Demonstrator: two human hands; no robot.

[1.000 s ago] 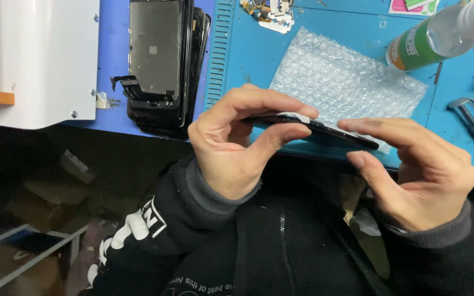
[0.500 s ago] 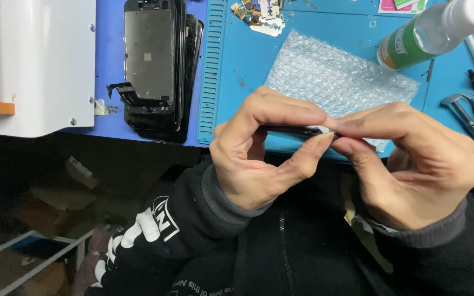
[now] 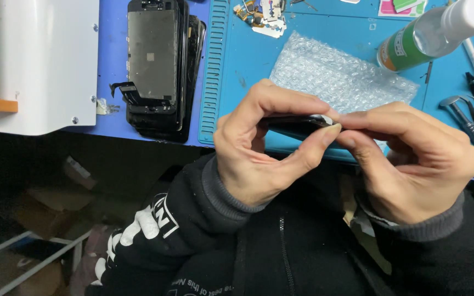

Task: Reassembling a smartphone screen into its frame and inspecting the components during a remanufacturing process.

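The phone screen panel [image 3: 294,124] is a thin, flat, black part with a small pale patch at its right end. It is seen edge-on, lying roughly level with a slight tilt. It is held clear of the bench, above the bench's near edge, just in front of the blue mat's front edge. Only a short length of its dark edge shows; the remainder is hidden by fingers.

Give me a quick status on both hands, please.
Left hand and right hand both pinch thin black phone screen panel. Held above blue mat. Nothing obstructing.
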